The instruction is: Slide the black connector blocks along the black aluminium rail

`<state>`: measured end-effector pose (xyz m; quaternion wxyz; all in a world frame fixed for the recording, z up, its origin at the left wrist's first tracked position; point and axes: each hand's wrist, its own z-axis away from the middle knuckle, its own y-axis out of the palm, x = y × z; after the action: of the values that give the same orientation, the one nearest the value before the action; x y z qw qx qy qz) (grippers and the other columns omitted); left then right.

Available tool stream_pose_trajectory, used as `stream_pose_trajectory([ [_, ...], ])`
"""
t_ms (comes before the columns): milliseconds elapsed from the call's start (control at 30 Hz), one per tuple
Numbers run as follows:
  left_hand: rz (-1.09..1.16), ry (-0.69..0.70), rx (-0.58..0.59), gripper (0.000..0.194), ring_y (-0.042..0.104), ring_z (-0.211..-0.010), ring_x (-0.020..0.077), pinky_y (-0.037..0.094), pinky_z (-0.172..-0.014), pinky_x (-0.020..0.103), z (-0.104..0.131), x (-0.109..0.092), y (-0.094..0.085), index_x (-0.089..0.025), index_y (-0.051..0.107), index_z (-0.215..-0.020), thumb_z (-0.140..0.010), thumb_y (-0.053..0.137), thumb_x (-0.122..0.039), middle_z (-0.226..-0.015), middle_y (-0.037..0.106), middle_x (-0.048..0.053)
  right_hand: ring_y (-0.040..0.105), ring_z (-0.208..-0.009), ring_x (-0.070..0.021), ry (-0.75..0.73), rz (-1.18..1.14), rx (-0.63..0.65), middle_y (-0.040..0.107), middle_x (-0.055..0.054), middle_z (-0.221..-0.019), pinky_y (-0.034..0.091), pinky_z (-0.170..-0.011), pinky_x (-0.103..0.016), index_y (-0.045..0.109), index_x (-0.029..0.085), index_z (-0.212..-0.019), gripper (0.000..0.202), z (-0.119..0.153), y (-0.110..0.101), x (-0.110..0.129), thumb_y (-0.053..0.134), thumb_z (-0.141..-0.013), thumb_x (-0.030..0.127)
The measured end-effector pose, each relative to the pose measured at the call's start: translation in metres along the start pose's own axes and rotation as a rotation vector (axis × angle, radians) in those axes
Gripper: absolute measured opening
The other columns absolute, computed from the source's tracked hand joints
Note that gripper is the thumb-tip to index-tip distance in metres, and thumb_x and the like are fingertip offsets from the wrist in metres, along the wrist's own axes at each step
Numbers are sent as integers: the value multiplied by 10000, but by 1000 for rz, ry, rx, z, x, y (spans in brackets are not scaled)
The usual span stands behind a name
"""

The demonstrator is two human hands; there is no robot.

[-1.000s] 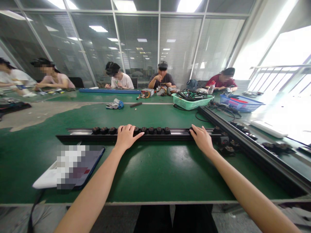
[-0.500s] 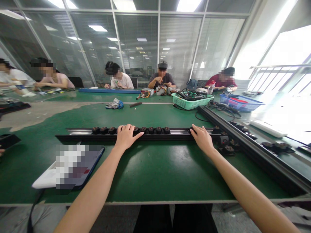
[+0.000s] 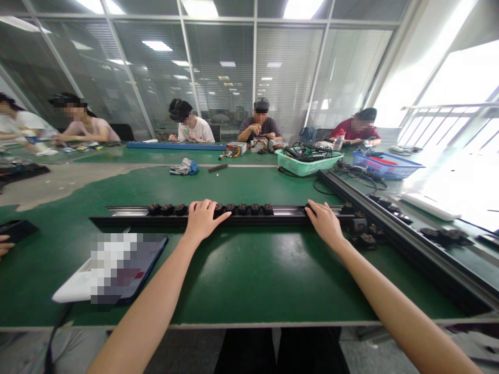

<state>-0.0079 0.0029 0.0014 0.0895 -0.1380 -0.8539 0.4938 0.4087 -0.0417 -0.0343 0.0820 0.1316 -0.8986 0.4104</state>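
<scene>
A long black metal rail [image 3: 249, 221] with a silvery inner channel lies crosswise on the green table. Several round black socket-like modules [image 3: 243, 209] sit in a row along its left and middle part. My left hand [image 3: 201, 218] grips over that row, fingers bent across the far side and thumb stretched to the right along the modules; it hides those beneath it. Toward the right end, my right hand [image 3: 324, 221] closes over the rail, with a dark piece at its fingertips mostly hidden. Bare channel [image 3: 290, 211] shows between the hands.
A second long black rail [image 3: 409, 244] runs diagonally at right, near loose black modules [image 3: 364, 240]. A tablet-like device [image 3: 144, 270] lies front left. Behind stand a green basket [image 3: 307, 167] of cables and a blue basket [image 3: 390, 169]. Several co-workers sit opposite; another person's hand [image 3: 4, 245] shows at left.
Both my hands and the rail hold still. At the far left edge, another person's hand and a black piece have shifted slightly to the right.
</scene>
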Motion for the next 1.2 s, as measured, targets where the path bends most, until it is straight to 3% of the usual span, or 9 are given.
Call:
stream_pose_trajectory([
  [267,31,-10,7,741,561,-1167,353,317,-1080,495,0,-1,-2,-159,686,-1197,-950,355,-774,-1220,655,176,703,-1092,-272,-14,-5,-12,736,-173,-1217,396,-1171,-559,654,154,-1299,409,1,4,-2,405,-1036,345],
  [933,7,-11,6,734,562,-1165,343,325,-1077,488,0,-1,-2,-185,688,-1183,-954,326,-781,-1218,663,162,696,-1039,-252,14,81,40,738,-170,-1144,370,-1186,-511,645,150,-1174,315,1,3,3,398,-1036,288],
  [1067,17,-11,11,747,562,-1171,345,320,-1081,489,0,-2,-3,-175,686,-1190,-954,320,-782,-1221,658,170,665,-1181,-284,-4,58,13,699,-214,-1272,368,-1190,-554,618,113,-1279,390,1,5,1,367,-1036,285],
  [1200,20,-5,4,762,560,-1171,352,321,-1078,498,0,-1,-2,-172,687,-1194,-952,310,-788,-1222,656,175,516,-1407,-289,-83,-33,-4,564,-207,-1490,371,-1202,-566,544,124,-1442,477,1,4,-2,367,-1024,269],
])
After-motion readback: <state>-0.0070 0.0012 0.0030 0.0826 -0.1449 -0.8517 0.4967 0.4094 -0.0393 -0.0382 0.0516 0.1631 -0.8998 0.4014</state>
